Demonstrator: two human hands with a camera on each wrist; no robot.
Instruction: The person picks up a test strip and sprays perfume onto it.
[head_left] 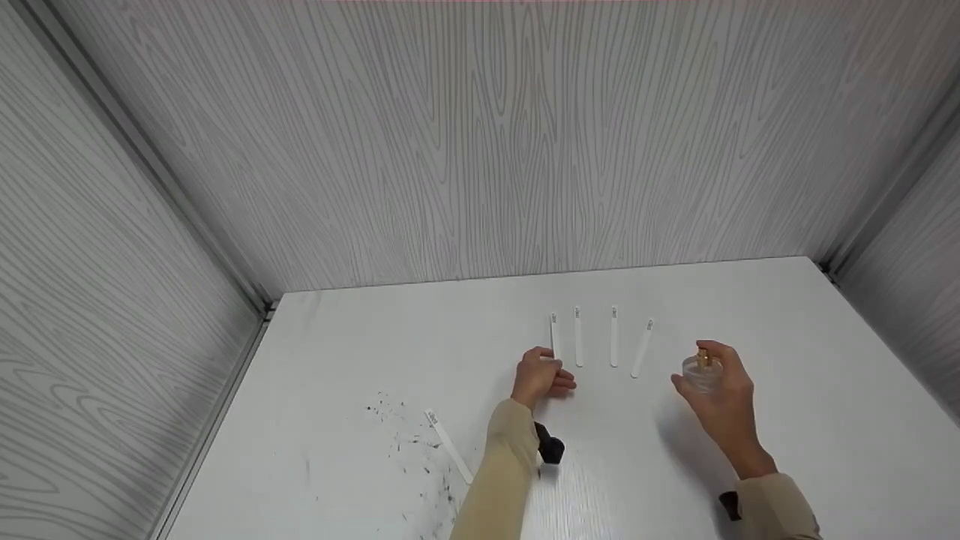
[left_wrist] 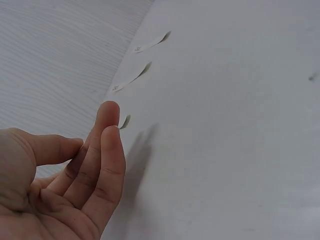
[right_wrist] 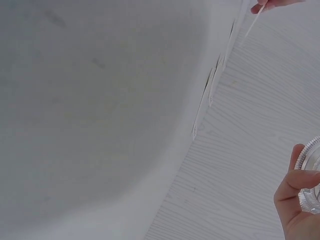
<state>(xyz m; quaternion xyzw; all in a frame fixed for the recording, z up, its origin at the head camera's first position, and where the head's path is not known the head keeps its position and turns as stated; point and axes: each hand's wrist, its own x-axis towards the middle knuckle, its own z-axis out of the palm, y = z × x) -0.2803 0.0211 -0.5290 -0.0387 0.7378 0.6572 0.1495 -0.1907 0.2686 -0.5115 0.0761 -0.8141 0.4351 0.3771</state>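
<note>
Near the middle of the table my left hand (head_left: 536,376) pinches a thin white paper test strip (head_left: 554,330), which points away toward the back wall. The right wrist view shows the strip (right_wrist: 254,25) in those fingers, while the left wrist view hides it behind them. To the right, my right hand (head_left: 724,409) grips a clear, ridged round perfume bottle (head_left: 696,381) above the table. One finger lies at its gold spray top (head_left: 703,357). Between the hands and slightly beyond lie three more strips, including one on the left (head_left: 578,337) and a slanted one (head_left: 642,349).
Another white strip (head_left: 448,446) lies by my left forearm. Dark specks (head_left: 412,441) mark the white tabletop (head_left: 337,337) near it. Grey wood-patterned panels (head_left: 495,150) close off the back and both sides.
</note>
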